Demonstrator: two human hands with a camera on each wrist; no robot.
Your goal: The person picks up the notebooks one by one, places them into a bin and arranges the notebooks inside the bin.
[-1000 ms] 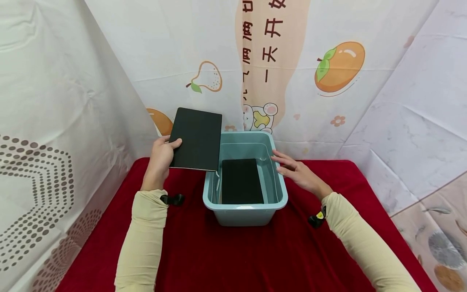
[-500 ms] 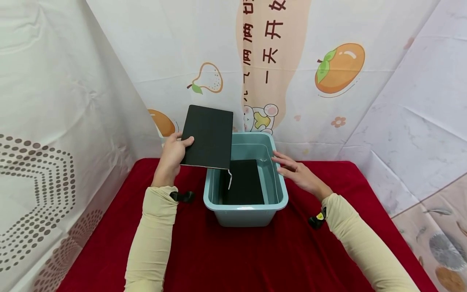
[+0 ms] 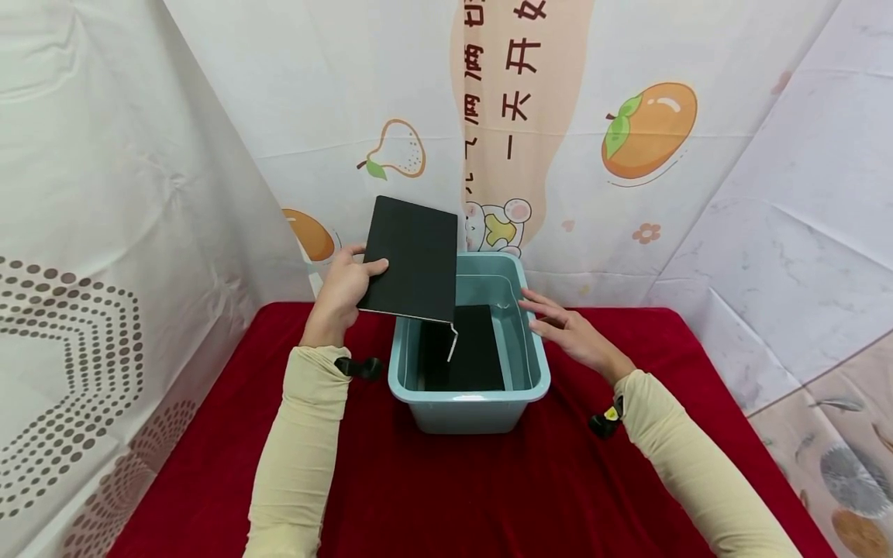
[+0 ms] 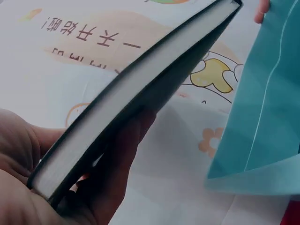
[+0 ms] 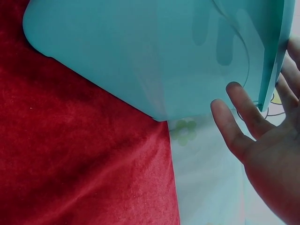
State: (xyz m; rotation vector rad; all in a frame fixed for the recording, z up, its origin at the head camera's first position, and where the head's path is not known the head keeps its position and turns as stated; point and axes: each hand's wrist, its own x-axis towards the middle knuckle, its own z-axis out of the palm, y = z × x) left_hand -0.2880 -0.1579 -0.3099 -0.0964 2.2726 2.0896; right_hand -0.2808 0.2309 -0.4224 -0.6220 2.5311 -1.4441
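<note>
My left hand grips a black hardcover notebook by its left edge, thumb on the cover and fingers underneath. The notebook is tilted above the left part of a blue plastic basin, and a pale ribbon dangles from its near right corner. In the left wrist view the white page edges show between the covers. Inside the basin lies a second black notebook, partly hidden by the held one. My right hand, fingers spread and nearly straight, rests at the basin's right rim.
The basin stands on a table covered with red velvet cloth. Behind it hangs a white printed curtain with fruit pictures and writing, and more curtains enclose the left and right sides.
My left hand has carried the notebook to the right, from beside the basin to over its left part, with the ribbon swinging along. The right hand has stayed at the rim.
</note>
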